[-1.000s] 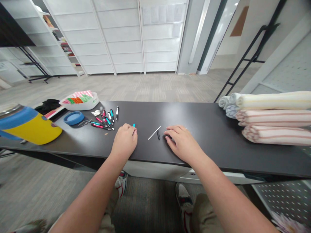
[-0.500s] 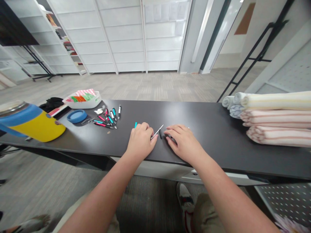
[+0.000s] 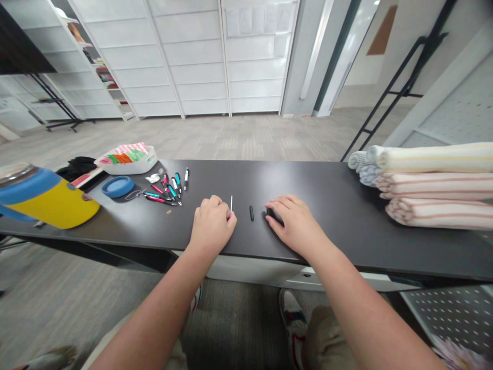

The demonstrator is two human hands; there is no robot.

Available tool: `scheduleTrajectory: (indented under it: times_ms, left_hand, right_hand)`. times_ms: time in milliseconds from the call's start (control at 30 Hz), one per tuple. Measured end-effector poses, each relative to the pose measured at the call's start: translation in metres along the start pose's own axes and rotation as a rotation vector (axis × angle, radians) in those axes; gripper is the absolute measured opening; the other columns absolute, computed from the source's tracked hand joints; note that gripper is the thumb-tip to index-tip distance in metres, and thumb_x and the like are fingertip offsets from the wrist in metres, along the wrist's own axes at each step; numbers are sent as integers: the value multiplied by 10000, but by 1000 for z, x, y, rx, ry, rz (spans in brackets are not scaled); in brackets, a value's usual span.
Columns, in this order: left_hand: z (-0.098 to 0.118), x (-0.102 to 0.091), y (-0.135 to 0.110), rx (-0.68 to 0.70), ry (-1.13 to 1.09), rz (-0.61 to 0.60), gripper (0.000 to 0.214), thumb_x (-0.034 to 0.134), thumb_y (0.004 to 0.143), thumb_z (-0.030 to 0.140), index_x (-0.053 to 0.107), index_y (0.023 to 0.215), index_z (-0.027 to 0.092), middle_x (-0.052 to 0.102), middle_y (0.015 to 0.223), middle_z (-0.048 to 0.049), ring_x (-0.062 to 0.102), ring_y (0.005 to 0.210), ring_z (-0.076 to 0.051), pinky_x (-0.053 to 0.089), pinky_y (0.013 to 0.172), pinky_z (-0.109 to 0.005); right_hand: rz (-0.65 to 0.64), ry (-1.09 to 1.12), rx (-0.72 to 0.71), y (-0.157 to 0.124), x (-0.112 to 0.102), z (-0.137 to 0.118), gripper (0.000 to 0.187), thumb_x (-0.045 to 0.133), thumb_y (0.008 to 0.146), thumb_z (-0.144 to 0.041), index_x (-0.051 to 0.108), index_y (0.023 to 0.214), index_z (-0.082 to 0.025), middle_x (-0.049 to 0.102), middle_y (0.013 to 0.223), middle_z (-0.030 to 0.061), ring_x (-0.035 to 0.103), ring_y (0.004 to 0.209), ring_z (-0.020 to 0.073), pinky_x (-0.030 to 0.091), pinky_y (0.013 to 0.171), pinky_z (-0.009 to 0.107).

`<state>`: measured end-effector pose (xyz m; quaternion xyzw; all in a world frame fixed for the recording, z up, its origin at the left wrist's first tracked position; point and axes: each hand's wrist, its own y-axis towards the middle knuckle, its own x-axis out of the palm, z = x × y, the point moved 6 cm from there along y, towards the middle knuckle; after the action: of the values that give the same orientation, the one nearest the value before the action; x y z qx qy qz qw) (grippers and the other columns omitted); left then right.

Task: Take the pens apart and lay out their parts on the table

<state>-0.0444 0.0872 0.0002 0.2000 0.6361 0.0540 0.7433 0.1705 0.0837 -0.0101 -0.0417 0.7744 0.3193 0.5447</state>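
My left hand (image 3: 213,223) is closed over the dark table (image 3: 327,205), with a thin white pen refill (image 3: 231,202) sticking up beside the thumb. A bit of teal (image 3: 213,196), perhaps part of a pen, shows behind its knuckles; the rest is hidden. Between my hands lies a short black tube (image 3: 251,213), touched by neither. My right hand (image 3: 293,223) curls over a black object (image 3: 275,217) at the table surface. Most of that object is covered by the fingers, so its kind cannot be told.
Several pens (image 3: 171,187) lie in a loose pile at the left, near a blue ring-shaped lid (image 3: 117,186). Behind stands a white basket (image 3: 148,163) of colourful items. A yellow and blue jug (image 3: 57,200) is farther left. Rolled striped towels (image 3: 435,185) are stacked at right.
My left hand has moved left, away from the black tube, and the refill has turned from slanting right to nearly upright. My right hand has shifted slightly right, and its black object shows more.
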Motion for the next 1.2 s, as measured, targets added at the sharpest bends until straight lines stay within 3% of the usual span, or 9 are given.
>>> scheduleTrajectory:
  times_ms: [267,433,567,733,933,1200]
  left_hand:
    - [-2,0,-2,4,-5,-2,204,645,949,315,658,777,206,644,1024,-112,588,963,-321,488,785,-457]
    - [15,-9,-4,116,-21,29,243,651,983,438,698,977,199,661,1111,-119,586,1070,-331,475,874,-489]
    - [33,-8,-2,263,-106,-20,354,717,942,492,697,1162,216,649,1297,-118,569,1196,-324,452,989,-500]
    - [36,0,5,308,-133,-67,439,716,944,482,677,1300,229,588,1438,-122,516,1312,-337,420,1098,-533]
    - [33,9,12,355,-194,-130,437,675,965,486,690,1318,228,592,1415,-115,525,1301,-327,436,1127,-521]
    - [31,15,17,380,-234,-143,372,673,975,428,694,1297,242,621,1373,-100,549,1268,-303,449,1111,-504]
  right_hand:
    - [-6,-3,-7,0,2,6,211,644,987,-305,725,1168,-233,769,1213,92,611,1244,351,474,1074,542]
    - [-8,-18,0,0,0,4,233,642,983,-310,714,1186,-223,758,1232,104,605,1245,355,469,1074,540]
    - [39,7,9,1,-17,11,260,564,1027,-313,696,1223,-207,732,1266,118,610,1226,329,467,1085,517]
    - [133,-49,65,-6,-40,44,272,547,1027,-329,694,1208,-189,735,1196,146,631,1161,337,472,1057,523]
    - [46,-75,103,-16,-25,75,280,586,1006,-327,702,1225,-197,737,1181,141,652,1107,337,518,981,502]
    - [-39,-103,163,-15,-16,81,178,578,1006,-281,741,1039,-215,765,1043,93,671,953,291,526,876,423]
